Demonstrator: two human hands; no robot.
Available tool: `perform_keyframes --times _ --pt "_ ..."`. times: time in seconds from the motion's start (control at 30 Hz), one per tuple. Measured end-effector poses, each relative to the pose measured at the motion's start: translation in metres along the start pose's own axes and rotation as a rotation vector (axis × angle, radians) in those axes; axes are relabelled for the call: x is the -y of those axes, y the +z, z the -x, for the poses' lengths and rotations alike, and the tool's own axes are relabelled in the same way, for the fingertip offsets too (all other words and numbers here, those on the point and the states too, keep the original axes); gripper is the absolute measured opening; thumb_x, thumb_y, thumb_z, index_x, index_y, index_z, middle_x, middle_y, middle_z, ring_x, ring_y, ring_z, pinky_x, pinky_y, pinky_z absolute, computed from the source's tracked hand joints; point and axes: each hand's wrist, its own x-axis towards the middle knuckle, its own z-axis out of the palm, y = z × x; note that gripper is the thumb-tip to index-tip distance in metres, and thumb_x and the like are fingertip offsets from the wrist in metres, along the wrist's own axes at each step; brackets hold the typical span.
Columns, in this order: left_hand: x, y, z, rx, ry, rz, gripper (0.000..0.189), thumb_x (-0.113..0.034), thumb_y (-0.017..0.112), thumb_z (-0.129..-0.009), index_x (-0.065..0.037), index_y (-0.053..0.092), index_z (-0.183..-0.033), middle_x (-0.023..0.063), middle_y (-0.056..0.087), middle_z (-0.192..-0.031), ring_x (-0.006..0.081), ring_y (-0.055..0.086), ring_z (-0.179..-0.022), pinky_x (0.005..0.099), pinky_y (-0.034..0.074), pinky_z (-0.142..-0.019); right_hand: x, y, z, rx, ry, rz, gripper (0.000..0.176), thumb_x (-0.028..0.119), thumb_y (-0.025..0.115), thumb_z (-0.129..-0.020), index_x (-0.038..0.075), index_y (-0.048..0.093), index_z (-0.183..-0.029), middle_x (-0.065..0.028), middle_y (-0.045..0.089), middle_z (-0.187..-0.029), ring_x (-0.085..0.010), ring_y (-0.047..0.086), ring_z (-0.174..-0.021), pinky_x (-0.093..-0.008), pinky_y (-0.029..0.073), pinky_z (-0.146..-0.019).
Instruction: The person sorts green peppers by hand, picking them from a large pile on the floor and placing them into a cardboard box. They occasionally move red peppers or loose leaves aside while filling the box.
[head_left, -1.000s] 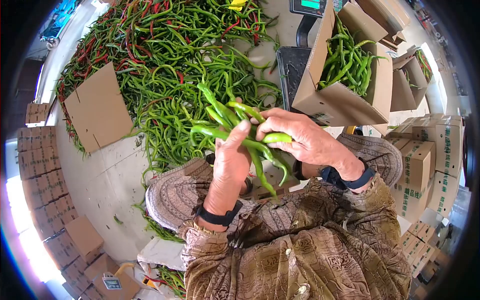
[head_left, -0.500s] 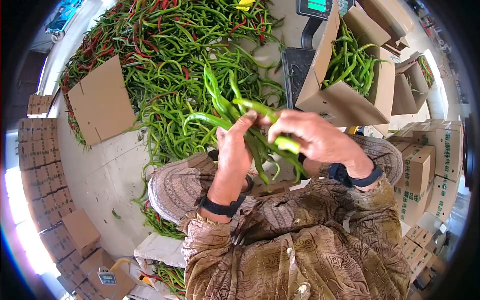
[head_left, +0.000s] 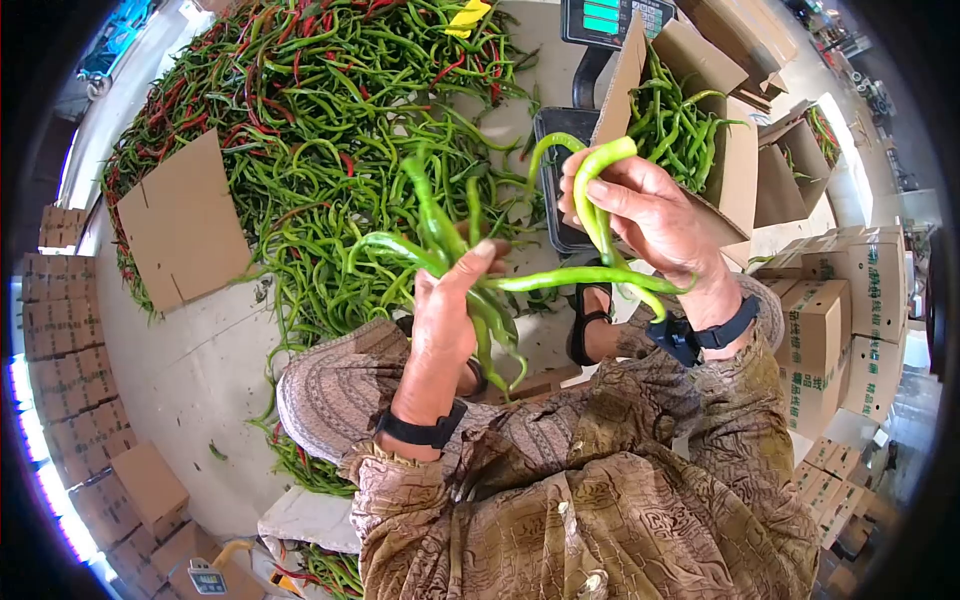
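Observation:
My left hand point(head_left: 447, 312) is closed round a bunch of long green chili peppers point(head_left: 437, 222), their ends poking out above and below the fist. One long pepper point(head_left: 560, 278) stretches from this bunch toward my right wrist. Up and to the right, my right hand point(head_left: 650, 212) grips a few curved green chili peppers point(head_left: 600, 165), held between thumb and fingers. Behind both hands spreads a large pile of green and red chili peppers point(head_left: 330, 130) on the floor.
An open carton point(head_left: 720, 180) with green peppers stands on a scale point(head_left: 560, 180) with a lit display point(head_left: 602, 18). A cardboard sheet point(head_left: 185, 220) leans on the pile at left. Stacked cartons point(head_left: 75, 360) line the left side, more cartons point(head_left: 825, 330) the right. A yellow object point(head_left: 467, 17) lies on the pile.
My right hand has moved up and right, away from the left, carrying a few peppers. My left hand keeps its bunch slightly lower and to the left. The view has shifted slightly.

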Motion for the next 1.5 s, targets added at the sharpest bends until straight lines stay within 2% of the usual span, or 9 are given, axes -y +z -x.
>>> perform_keyframes --times 0.33,0.57,0.93,1.1,1.13,1.17,1.23,1.4,1.5 --pt "-0.006 0.006 0.014 0.511 -0.131 -0.071 0.063 -0.021 0.074 -0.079 -0.002 0.044 -0.131 0.0139 0.067 -0.102 0.0175 0.066 -0.082 0.0256 0.052 -0.064 -0.037 0.008 -0.026 -0.313 -0.555 1.114 0.023 0.012 0.062 -0.088 0.001 0.058 -0.109 -0.0118 0.063 -0.094 -0.0217 0.06 -0.075 -0.0303 0.048 -0.066" --pt "-0.015 0.015 0.026 0.544 -0.147 -0.08 0.083 -0.009 0.082 -0.069 0.002 0.036 -0.137 0.013 0.064 -0.101 0.0179 0.064 -0.078 0.028 0.053 -0.074 -0.025 0.012 -0.029 -0.257 -0.174 0.61 0.023 0.011 0.054 -0.094 0.004 0.057 -0.116 -0.0028 0.063 -0.095 -0.0101 0.057 -0.078 -0.0266 0.048 -0.067" --pt "-0.03 -0.014 -0.002 0.033 0.126 0.505 0.028 -0.02 0.063 -0.089 0.001 0.054 -0.107 0.0068 0.057 -0.081 0.0139 0.053 -0.07 0.0254 0.046 -0.062 0.031 -0.009 -0.02 -0.17 -0.211 0.26 0.036 0.017 0.048 -0.098 0.004 0.051 -0.131 -0.0083 0.062 -0.117 -0.0139 0.058 -0.104 -0.0254 0.045 -0.087" --pt "-0.009 -0.008 -0.011 -0.235 0.247 0.3 0.015 -0.014 0.064 -0.087 -0.003 0.057 -0.096 0.007 0.062 -0.076 0.0172 0.06 -0.062 0.0289 0.049 -0.053 0.028 0.127 -0.009 0.341 -0.169 0.024 0.039 0.015 0.048 -0.096 0.007 0.046 -0.134 -0.0077 0.058 -0.123 -0.0158 0.059 -0.104 -0.0266 0.047 -0.086" --pt "-0.05 0.023 0.011 -0.484 -0.175 0.108 0.016 -0.012 0.065 -0.087 -0.004 0.059 -0.099 0.006 0.062 -0.081 0.0181 0.06 -0.065 0.0291 0.05 -0.055 0.03 0.151 -0.009 0.586 0.17 0.117 0.046 0.006 0.048 -0.091 0.008 0.043 -0.137 -0.0093 0.053 -0.131 -0.0199 0.059 -0.108 -0.0288 0.048 -0.085" --pt "-0.027 0.006 -0.007 -0.39 0.01 0.179 0.015 -0.008 0.066 -0.084 -0.004 0.059 -0.097 0.0068 0.063 -0.08 0.0174 0.059 -0.063 0.0296 0.049 -0.053 -0.027 0.183 -0.018 0.677 -0.386 0.263 0.058 -0.001 0.047 -0.085 0.007 0.036 -0.141 -0.0151 0.046 -0.14 -0.0277 0.058 -0.113 -0.0321 0.049 -0.086" --pt "-0.005 -0.009 -0.024 -0.304 0.184 0.282 0.019 -0.001 0.071 -0.078 -0.004 0.058 -0.092 0.0063 0.062 -0.077 0.0165 0.058 -0.059 0.0292 0.047 -0.051 -0.047 0.245 -0.012 0.798 -0.527 0.11 0.076 -0.009 0.041 -0.074 0.007 0.025 -0.147 -0.0228 0.035 -0.145 -0.0377 0.053 -0.118 -0.0401 0.047 -0.093" --pt "-0.003 -0.001 -0.015 -0.225 0.263 0.31 0.033 -0.002 0.071 -0.077 -0.002 0.052 -0.103 0.0048 0.058 -0.077 0.0168 0.058 -0.061 0.0295 0.046 -0.053 -0.099 0.323 -0.007 0.958 -0.111 0.329 0.052 0.012 0.054 -0.092 0.011 0.036 -0.14 -0.0205 0.058 -0.123 -0.031 0.061 -0.102 -0.0359 0.049 -0.086" --pt "-0.001 -0.008 -0.006 -0.222 0.232 0.18 0.028 -0.009 0.067 -0.084 -0.005 0.054 -0.109 0.0065 0.062 -0.08 0.0165 0.06 -0.067 0.0264 0.048 -0.059 -0.067 0.276 -0.029 0.861 0.325 -0.197 0.035 0.021 0.047 -0.098 -0.003 0.048 -0.123 -0.0129 0.062 -0.109 -0.019 0.062 -0.098 -0.0301 0.049 -0.084"
